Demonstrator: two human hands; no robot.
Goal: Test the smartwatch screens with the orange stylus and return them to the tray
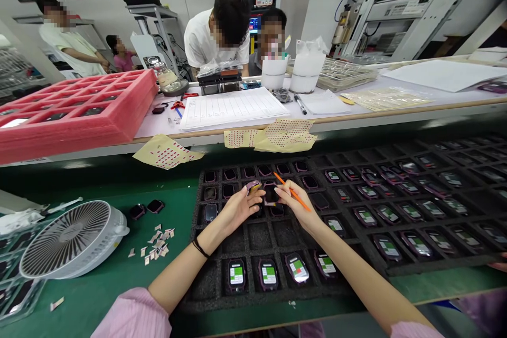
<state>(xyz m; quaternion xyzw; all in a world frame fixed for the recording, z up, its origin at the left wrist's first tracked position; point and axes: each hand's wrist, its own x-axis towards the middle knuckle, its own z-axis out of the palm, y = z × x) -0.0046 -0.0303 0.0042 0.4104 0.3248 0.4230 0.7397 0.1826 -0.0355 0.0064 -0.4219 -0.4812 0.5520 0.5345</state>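
L hand (pixel 238 210) pinching purple-rimmed watch case (pixel 253 186), R hand (pixel 296 204) gripping thin orange plastic stick (pixel 282 181).
Both held low over black foam cell tray (pixel 259 236) for fine control, stick tip near glossy black watch case (pixel 271 194) in its cell; far off, red foam tray (pixel 75 140).

Left forearm (pixel 184 269) and right forearm (pixel 356 274) angle inward from pink sleeves (pixel 134 317), both low and reaching forward. Left hand (pixel 240 210) back-up, fingers extended, slightly curled. Right hand (pixel 297 203) just beside it, thumb and fingers drawn into a pinch, wrist gently bent. Thin black band around left wrist (pixel 200 247). Arms uncrossed, hands not touching.
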